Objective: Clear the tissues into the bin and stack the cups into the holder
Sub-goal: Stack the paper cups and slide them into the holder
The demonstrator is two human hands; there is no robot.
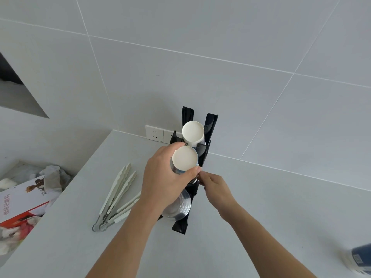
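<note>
A black upright cup holder (209,127) stands on the white counter near the back wall. An upside-down paper cup stack (193,131) sits in its rear slot. My left hand (164,177) grips a second upside-down paper cup (185,160) over the middle slot, thumb and fingers around its side. My right hand (215,187) touches the holder's right rail just beside that cup, fingers pinched on it. A stack of clear plastic cups (179,205) lies in the front slot, partly hidden by my left wrist. Crumpled tissues (53,173) lie in the bin (22,163) at the left.
White serving tongs (118,195) lie on the counter left of the holder. A printed box (22,203) leans in the bin below the counter's left edge. Wall sockets (154,134) sit behind the holder. A blue and white object (361,257) shows at the lower right corner.
</note>
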